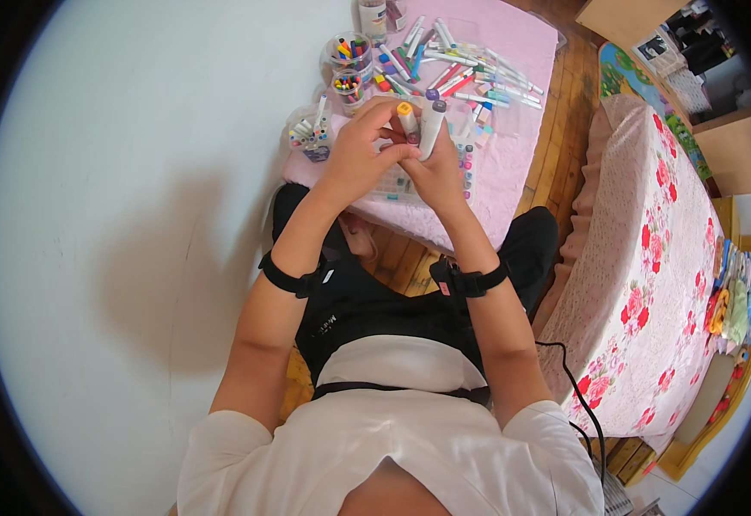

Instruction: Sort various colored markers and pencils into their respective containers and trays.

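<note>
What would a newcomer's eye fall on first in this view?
Probably the loose pile of slim white and coloured markers on the far part of the pink fleecy table cover. Next, the white-barrelled, colour-capped markers held where the left hand and right hand meet. At right, the large pale cloth cover with red flowers.

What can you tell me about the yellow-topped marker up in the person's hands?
The yellow-topped marker has a pale, plastic-looking barrel and a rounded yellow end pointing toward the picture's top. It leans slightly, between the left hand and a dark-topped white marker. Its lower end is unclear, as is which hand grips it.
</note>
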Tool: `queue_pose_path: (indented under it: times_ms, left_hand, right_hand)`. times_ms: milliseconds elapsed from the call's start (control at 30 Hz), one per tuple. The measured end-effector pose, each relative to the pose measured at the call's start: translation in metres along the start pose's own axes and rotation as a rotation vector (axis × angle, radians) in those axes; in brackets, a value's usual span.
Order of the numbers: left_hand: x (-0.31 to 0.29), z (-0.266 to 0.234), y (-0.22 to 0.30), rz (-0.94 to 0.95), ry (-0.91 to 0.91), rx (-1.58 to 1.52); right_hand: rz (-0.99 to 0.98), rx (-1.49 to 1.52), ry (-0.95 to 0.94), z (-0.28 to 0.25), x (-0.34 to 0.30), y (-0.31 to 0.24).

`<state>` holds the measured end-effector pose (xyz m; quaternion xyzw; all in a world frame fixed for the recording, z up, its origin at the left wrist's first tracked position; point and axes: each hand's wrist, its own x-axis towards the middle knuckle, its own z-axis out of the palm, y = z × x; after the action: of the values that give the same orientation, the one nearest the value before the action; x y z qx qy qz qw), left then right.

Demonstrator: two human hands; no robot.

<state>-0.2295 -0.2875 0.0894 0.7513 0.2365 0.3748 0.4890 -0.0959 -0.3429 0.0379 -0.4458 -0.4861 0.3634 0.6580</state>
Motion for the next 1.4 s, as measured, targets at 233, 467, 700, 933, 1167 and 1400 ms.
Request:
queue_pose_path:
  times_ms: [233, 467, 700, 933, 1167, 1400]
  left_hand:
    - [-0.006, -0.001, 0.001, 0.028, 0.047, 0.228]
    - [-0.020, 0.005, -0.061, -0.135, 0.011, 0.119]
    - [-0.032, 0.015, -0.080, -0.274, -0.043, -0.158]
    - [-0.048, 0.009, -0.079, -0.094, -0.053, 0.249]
    - [-0.055, 0.002, -0.062, 0.157, -0.238, 0.830]
    - [-0.042, 0.021, -0.056, -0.249, -0.502, 0.902]
  right_hand:
    - [-0.028, -0.042, -0.028, 0.002, 0.004, 0.016]
    - [-0.023, -0.363, -0.112, -0.011, -0.003, 0.033]
    - [0.131, -0.343, -0.074, -0.026, -0.009, 0.043]
    - [0.202, -0.189, 0.062, -0.027, -0.010, 0.039]
    - [0.068, -0.343, 0.103, -0.026, -0.011, 0.014]
    - [0.046, -0.271, 0.173, -0.032, -0.010, 0.004]
